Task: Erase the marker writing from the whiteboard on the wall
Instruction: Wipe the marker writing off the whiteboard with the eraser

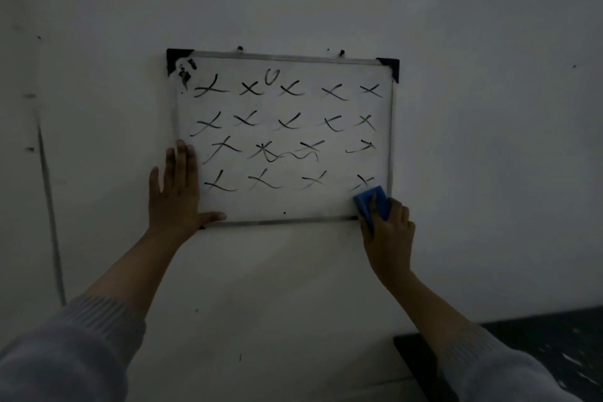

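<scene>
Left hand [177, 192] flat on whiteboard [284, 202] lower left, fingers spread. Right hand [390, 232] fingers clamp blue eraser [372, 202] at lower right corner; X marks [287, 121] remain.

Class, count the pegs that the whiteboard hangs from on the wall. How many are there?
2. Both sit along the top edge of the whiteboard: the left peg left of centre, the right peg right of centre. None seems hidden.
</scene>
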